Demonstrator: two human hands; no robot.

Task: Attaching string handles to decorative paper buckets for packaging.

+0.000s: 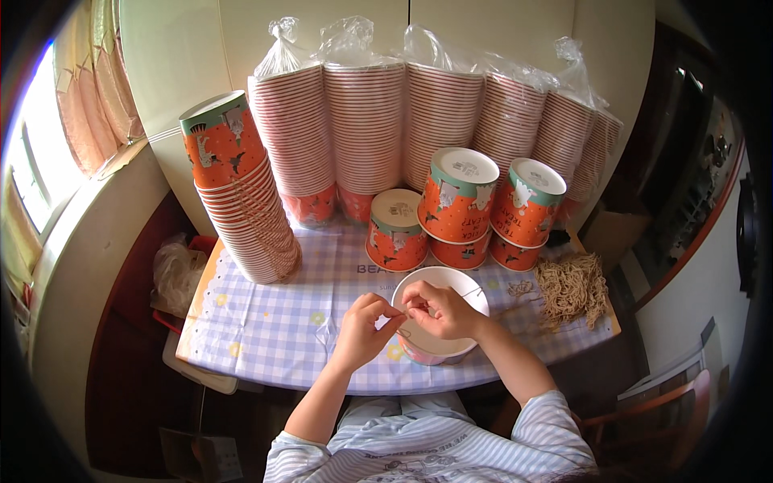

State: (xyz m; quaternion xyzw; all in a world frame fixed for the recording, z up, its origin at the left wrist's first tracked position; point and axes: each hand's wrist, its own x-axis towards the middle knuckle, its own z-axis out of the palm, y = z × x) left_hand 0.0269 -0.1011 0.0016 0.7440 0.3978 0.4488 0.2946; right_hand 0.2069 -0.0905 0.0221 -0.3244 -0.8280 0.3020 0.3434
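At the near edge of the checked tablecloth (266,322), I am holding an upright paper cup (439,310), white inside and orange outside, just in front of me. My right hand (447,311) is resting over its rim with the fingers curled, pinching something thin at the near side; my left hand (362,326) is meeting it there, fingertips pinched narrow on what looks like a thin string, too fine to tell. A pile of tan strings (572,288) is lying to the right. Upturned cups (463,209) are standing behind, and wrapped cup stacks (403,121) are lining the wall.
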